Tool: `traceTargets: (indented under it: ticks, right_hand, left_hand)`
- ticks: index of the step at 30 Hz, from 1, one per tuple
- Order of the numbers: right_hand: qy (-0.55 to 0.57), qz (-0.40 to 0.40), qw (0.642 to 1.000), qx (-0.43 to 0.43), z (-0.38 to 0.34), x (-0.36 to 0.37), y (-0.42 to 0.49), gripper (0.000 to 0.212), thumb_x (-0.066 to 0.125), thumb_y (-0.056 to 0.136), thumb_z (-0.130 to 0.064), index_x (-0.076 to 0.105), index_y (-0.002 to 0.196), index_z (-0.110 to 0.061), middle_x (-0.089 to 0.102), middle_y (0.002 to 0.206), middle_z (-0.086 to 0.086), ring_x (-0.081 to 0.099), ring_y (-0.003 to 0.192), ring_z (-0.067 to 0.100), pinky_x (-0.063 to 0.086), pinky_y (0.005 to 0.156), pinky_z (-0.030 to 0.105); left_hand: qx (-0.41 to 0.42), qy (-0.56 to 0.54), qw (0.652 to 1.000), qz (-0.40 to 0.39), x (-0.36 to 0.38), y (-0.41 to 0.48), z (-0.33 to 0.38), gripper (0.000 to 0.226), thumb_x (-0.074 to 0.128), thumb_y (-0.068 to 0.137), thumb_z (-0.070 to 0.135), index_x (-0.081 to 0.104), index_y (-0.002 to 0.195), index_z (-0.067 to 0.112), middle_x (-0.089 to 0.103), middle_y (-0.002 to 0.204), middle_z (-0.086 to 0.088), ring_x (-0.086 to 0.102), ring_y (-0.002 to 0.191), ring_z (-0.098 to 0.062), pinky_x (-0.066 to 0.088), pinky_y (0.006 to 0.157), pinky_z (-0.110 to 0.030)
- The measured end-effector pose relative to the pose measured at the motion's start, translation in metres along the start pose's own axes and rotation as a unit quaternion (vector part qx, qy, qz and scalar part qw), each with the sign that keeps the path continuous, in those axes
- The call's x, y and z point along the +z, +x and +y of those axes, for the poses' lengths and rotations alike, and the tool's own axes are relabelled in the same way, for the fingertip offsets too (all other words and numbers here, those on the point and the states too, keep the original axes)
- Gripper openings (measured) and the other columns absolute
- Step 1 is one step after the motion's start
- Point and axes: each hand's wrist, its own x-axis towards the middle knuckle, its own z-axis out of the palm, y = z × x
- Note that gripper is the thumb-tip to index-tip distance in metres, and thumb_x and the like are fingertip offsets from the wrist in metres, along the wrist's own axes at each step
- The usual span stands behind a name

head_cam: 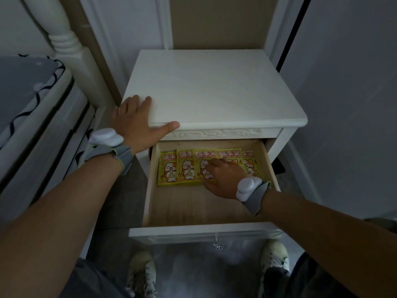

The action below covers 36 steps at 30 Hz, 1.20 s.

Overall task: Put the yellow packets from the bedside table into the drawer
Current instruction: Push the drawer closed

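5 packets: yellow packets with a cartoon cat and red characters lie flat in 1 overlapping row inside the drawer, at its far end under the bench front.
Head view, drawer: the drawer is pulled out wide from the bench; its pale wood floor is bare nearer the person than the packet row, and its white front panel carries a small clear knob.
Bench: the white bedside bench stands above the drawer, its top bare.
Left hand: the left hand lies flat on the bench's near-left corner above the drawer, fingers spread, thumb along the front edge; its grip is wide and holds nothing.
Right hand: the right hand reaches into the drawer from the right, palm down on the packets right of the row's middle; fingers curled on them, whether the grip pinches 1 cannot be told.
Wrists: each wrist wears a grey band with a white device.
Bed: a white bed frame stands left of the drawer.
Floor: 2 shoes stand on the floor below the drawer front.
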Motion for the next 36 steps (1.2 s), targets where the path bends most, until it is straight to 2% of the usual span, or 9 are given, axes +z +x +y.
traceTargets:
  ticks: [4, 7, 12, 14, 19, 22, 24, 28, 36]
  right_hand:
    - [0.0, -0.003, 1.0, -0.02, 0.005, 0.003, -0.004, 0.06, 0.049, 0.095, -0.05, 0.046, 0.142, -0.014, 0.043, 0.148, 0.009, 0.048, 0.129, 0.032, 0.047, 0.1, 0.044]
    - [0.011, 0.016, 0.999, -0.045, 0.008, 0.001, -0.007, 0.056, 0.052, 0.094, -0.047, 0.045, 0.141, -0.017, 0.04, 0.147, 0.01, 0.049, 0.125, 0.034, 0.05, 0.094, 0.047]
    - [0.048, -0.009, 0.99, -0.13, -0.009, -0.026, -0.017, 0.035, 0.047, 0.097, -0.044, 0.062, 0.116, -0.019, 0.061, 0.114, 0.004, 0.062, 0.098, 0.026, 0.055, 0.077, 0.041]
    - [0.086, -0.045, 0.983, -0.157, -0.026, -0.037, -0.028, 0.036, 0.043, 0.096, -0.049, 0.065, 0.102, -0.021, 0.068, 0.097, -0.001, 0.065, 0.083, 0.019, 0.056, 0.074, 0.039]
    - [0.145, -0.168, 0.958, -0.184, -0.057, -0.055, -0.062, 0.042, 0.045, 0.092, -0.064, 0.065, 0.094, -0.027, 0.061, 0.072, -0.015, 0.059, 0.066, 0.002, 0.046, 0.063, 0.025]
    - [0.122, -0.192, 0.946, -0.23, -0.062, -0.056, -0.067, 0.034, 0.062, 0.086, -0.058, 0.064, 0.098, -0.026, 0.061, 0.073, -0.013, 0.06, 0.065, 0.005, 0.044, 0.057, 0.021]
    - [0.111, -0.185, 0.944, -0.25, -0.06, -0.053, -0.064, 0.029, 0.067, 0.084, -0.047, 0.064, 0.102, -0.024, 0.065, 0.08, -0.01, 0.063, 0.069, 0.009, 0.05, 0.06, 0.024]
    - [0.124, -0.181, 0.943, -0.252, -0.055, -0.051, -0.057, 0.028, 0.067, 0.084, -0.04, 0.066, 0.106, -0.023, 0.069, 0.087, -0.006, 0.066, 0.075, 0.012, 0.059, 0.068, 0.033]
    - [0.106, -0.157, 0.952, -0.241, -0.05, -0.049, -0.051, 0.029, 0.066, 0.085, -0.04, 0.067, 0.109, -0.024, 0.07, 0.092, -0.006, 0.065, 0.079, 0.011, 0.057, 0.07, 0.031]
  left_hand:
    - [-0.002, -0.002, 1.0, 0.011, 0.001, 0.0, 0.0, 0.115, 0.023, 0.067, 0.1, 0.028, 0.151, 0.022, 0.031, 0.155, -0.01, 0.025, 0.144, -0.031, 0.022, 0.114, -0.053]
    - [-0.001, -0.001, 1.0, 0.006, 0.0, -0.002, 0.001, 0.115, 0.022, 0.067, 0.101, 0.027, 0.151, 0.022, 0.03, 0.155, -0.01, 0.025, 0.144, -0.03, 0.021, 0.114, -0.053]
    - [0.002, -0.001, 1.0, 0.014, 0.001, -0.002, 0.001, 0.114, 0.021, 0.067, 0.101, 0.029, 0.149, 0.021, 0.033, 0.152, -0.01, 0.028, 0.141, -0.031, 0.024, 0.113, -0.052]
    - [0.001, 0.0, 1.0, 0.019, 0.001, -0.001, 0.001, 0.114, 0.021, 0.067, 0.101, 0.031, 0.148, 0.021, 0.036, 0.149, -0.01, 0.031, 0.139, -0.031, 0.027, 0.112, -0.052]
    - [-0.001, -0.004, 1.0, 0.009, 0.002, -0.004, 0.001, 0.114, 0.022, 0.067, 0.101, 0.029, 0.149, 0.022, 0.034, 0.152, -0.01, 0.028, 0.141, -0.032, 0.025, 0.113, -0.054]
    - [-0.002, -0.001, 1.0, 0.015, 0.003, -0.006, 0.002, 0.114, 0.022, 0.067, 0.101, 0.03, 0.148, 0.021, 0.035, 0.151, -0.01, 0.03, 0.14, -0.032, 0.026, 0.112, -0.054]
    - [-0.001, 0.0, 1.0, 0.014, 0.003, -0.005, 0.002, 0.114, 0.022, 0.067, 0.101, 0.03, 0.149, 0.021, 0.035, 0.152, -0.01, 0.029, 0.141, -0.032, 0.027, 0.112, -0.054]
    - [0.0, 0.001, 1.0, 0.014, 0.001, -0.002, 0.002, 0.113, 0.023, 0.069, 0.1, 0.028, 0.15, 0.021, 0.032, 0.154, -0.011, 0.027, 0.142, -0.032, 0.026, 0.112, -0.054]
    - [-0.001, -0.007, 1.0, 0.026, 0.0, -0.004, 0.002, 0.115, 0.021, 0.066, 0.101, 0.031, 0.149, 0.021, 0.035, 0.152, -0.01, 0.03, 0.141, -0.032, 0.026, 0.111, -0.053]
